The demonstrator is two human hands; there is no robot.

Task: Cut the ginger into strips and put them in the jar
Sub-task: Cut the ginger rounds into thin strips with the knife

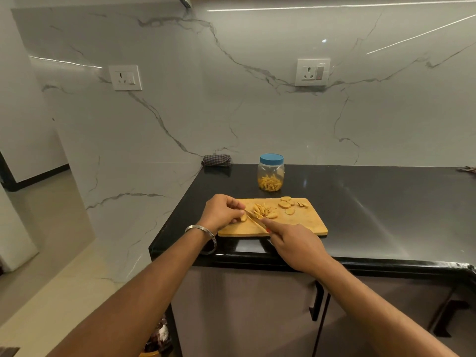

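Ginger piece [242, 218] sits at the 9 o'clock end of the cutting board [306, 222], pinned under the curled fingers of the left hand [221, 211]; cut strips [260, 210] lie just beside it toward 3 o'clock, uncut slices [287, 203] beyond. Right hand [296, 243] grips the knife [253, 219], forefinger along the spine, blade against the piece: slicing step appears under way. Jar [271, 173], at 12 o'clock from the board, holds strips but is lidded; transfer will likely require unscrewing first.
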